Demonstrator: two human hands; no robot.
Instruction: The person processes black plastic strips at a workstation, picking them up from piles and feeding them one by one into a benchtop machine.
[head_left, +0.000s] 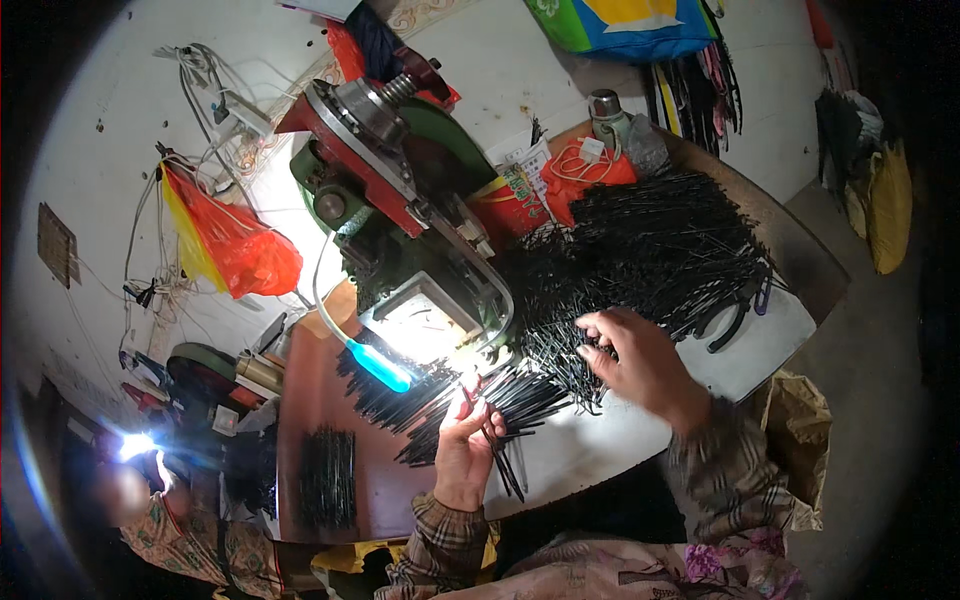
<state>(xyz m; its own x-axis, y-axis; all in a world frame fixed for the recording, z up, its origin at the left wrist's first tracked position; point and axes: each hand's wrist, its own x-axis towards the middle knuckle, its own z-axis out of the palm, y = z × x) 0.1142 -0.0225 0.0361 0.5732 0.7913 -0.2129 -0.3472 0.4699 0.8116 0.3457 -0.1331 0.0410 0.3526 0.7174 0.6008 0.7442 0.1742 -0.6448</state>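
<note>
At the front of a green and red bench machine (380, 150), my left hand (465, 455) is closed round a few thin black strips (507, 470). Their lower ends hang out below the fingers, and its fingertips are in the bright light by the machine's working end. My right hand (645, 368) hovers at the front edge of a large heap of black strips (660, 230), thumb and forefinger apart, nothing visible between them. Between the hands, a fanned bunch of black strips (520, 400) lies on the table under the machine. A glowing blue-white lamp (380, 367) on a bendy neck lights the spot.
A neat stack of black strips (328, 478) lies at the table's left. Dark-handled pliers (735, 320) rest right of the heap. A flask (605, 110) and a red bag (590, 175) stand behind. Another person's patterned sleeve (190, 540) shows at lower left, beside a bright light.
</note>
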